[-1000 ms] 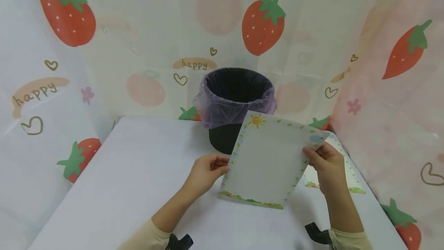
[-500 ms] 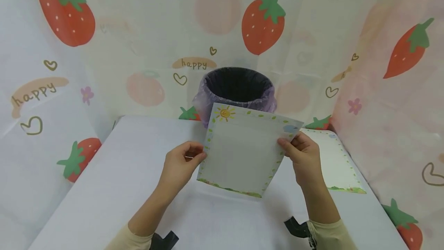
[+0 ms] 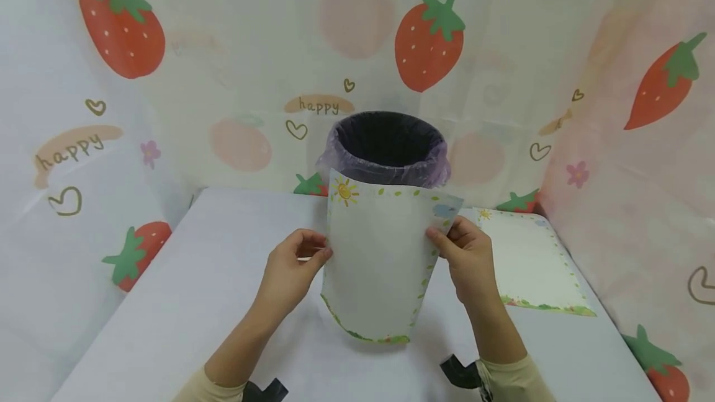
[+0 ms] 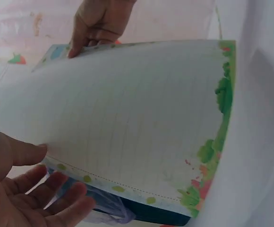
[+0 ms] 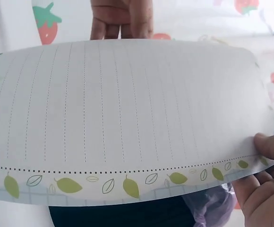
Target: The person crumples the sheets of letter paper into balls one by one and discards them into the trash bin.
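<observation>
The left hand (image 3: 292,268), thumb in front and fingers loosely parted behind, pinches the left edge of a sheet of paper (image 3: 377,259); the right hand (image 3: 469,262) grips the right edge near the upper corner, thumb in front, fingers folded behind. The sheet, bowed, is raised above the worktop (image 3: 218,265), in front of a bin (image 3: 385,169) near the far edge. A second sheet (image 3: 536,259) lies by the right edge. The wall cloth (image 3: 268,30) bears the word "happy" in print.
</observation>
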### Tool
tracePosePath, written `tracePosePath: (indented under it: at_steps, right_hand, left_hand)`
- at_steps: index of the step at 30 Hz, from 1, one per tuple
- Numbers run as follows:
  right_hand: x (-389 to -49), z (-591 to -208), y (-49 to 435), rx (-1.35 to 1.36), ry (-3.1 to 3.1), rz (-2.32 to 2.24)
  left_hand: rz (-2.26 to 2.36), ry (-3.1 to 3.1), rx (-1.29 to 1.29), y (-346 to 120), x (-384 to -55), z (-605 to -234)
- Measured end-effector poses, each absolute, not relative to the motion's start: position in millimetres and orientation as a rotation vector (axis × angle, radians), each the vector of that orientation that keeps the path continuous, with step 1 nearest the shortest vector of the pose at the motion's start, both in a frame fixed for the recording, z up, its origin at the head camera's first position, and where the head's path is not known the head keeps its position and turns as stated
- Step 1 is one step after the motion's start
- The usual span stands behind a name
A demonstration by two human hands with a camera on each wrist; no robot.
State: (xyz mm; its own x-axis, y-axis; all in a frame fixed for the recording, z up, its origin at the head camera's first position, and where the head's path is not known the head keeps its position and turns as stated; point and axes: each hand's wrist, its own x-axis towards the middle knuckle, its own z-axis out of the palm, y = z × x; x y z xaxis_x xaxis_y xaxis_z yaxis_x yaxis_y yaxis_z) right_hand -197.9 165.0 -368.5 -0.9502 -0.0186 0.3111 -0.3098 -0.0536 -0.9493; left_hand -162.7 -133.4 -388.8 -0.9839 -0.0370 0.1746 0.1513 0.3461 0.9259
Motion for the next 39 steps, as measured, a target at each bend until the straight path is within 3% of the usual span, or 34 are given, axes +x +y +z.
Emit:
tracePosePath:
  at_steps: [13,23,32,39]
  right_hand:
    - [-197,-372,163,0.453,-1.987,2.063]
    - [-194,-371,161,0.438,-2.047,2.082]
    - [-193,-373,163,0.490,-2.235,1.934]
    - [-192,-372,164,0.524,-2.269,2.121]
  left_hand:
    - [-2.210,-2.411,-0.378,-113,-171,-375]
    - [-2.452,-1.947,-0.187,-109,-175,-374]
    - [-2.431,-1.700,-0.176,-107,-171,-372]
    - [-2.578,-1.527,-0.201,-108,-169,-369]
